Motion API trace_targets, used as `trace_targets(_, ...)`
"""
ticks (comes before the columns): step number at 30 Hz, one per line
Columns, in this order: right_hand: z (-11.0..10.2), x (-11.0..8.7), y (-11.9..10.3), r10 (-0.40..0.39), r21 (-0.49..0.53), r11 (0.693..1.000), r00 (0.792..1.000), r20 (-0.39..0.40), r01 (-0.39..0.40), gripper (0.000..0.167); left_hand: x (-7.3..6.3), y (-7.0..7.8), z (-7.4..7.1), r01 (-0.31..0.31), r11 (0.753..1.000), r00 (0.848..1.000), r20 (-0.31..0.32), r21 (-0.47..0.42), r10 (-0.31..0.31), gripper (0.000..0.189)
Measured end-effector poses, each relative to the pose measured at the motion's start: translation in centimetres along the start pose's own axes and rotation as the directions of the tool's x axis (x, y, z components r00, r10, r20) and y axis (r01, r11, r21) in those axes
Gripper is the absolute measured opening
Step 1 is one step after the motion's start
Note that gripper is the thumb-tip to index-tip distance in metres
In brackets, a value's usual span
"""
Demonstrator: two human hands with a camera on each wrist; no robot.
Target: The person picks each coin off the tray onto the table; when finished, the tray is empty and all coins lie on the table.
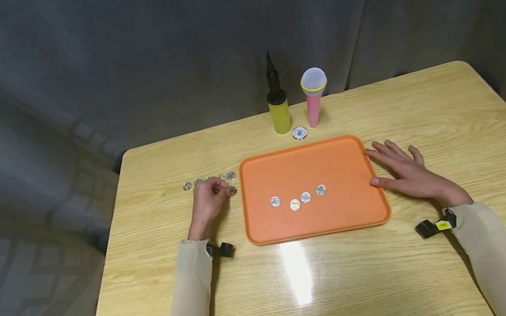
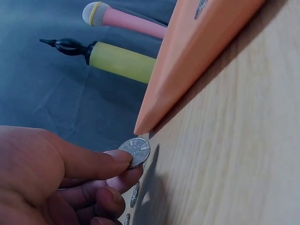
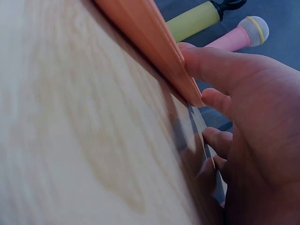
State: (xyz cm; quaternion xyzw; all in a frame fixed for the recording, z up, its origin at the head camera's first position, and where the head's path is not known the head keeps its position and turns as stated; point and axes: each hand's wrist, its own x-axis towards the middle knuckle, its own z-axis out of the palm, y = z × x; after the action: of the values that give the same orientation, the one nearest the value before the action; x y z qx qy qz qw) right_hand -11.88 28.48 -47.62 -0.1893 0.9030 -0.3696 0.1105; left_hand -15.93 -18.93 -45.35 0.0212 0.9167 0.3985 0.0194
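Beside the left edge of an orange tray point(image 1: 345, 164), my left hand point(image 1: 208, 202) pinches a silver coin point(image 2: 136, 152) between thumb and index finger. The coin is tilted, its patterned face visible in the left wrist view. Behind that hand lies a row of several silver coins point(image 1: 231, 175), partly covered by the fingers. On the tray, several more coins point(image 1: 305, 197) are spread across the middle, one of them more golden point(image 1: 294, 205). My right hand point(image 1: 407, 176) rests at the tray's right edge, thumb and index fingertip at the rim, the other fingers spread.
Behind the tray stand a yellow-green hand pump point(image 1: 281, 118) with a black nozzle and a pink toy microphone point(image 1: 314, 109). A white poker chip point(image 1: 300, 132) lies in front of them. Dark curtains point(image 1: 193, 50) hang beyond the wooden table point(image 1: 357, 286).
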Motion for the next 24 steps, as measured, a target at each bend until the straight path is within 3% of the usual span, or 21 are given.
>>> trace_targets(11,0.17,0.16,-0.02,-0.007,-0.001,1.0,1.0,0.0,0.007,0.075,0.66,-0.26,0.74,-0.023,0.998,0.999,-0.043,0.058,0.025,0.007)
trace_targets(24,0.1,0.02,-0.01,-0.002,0.004,1.0,1.0,-0.001,0.002,0.075,0.6,-0.21,1.03,-0.03,0.981,0.999,-0.021,0.193,0.035,0.01)
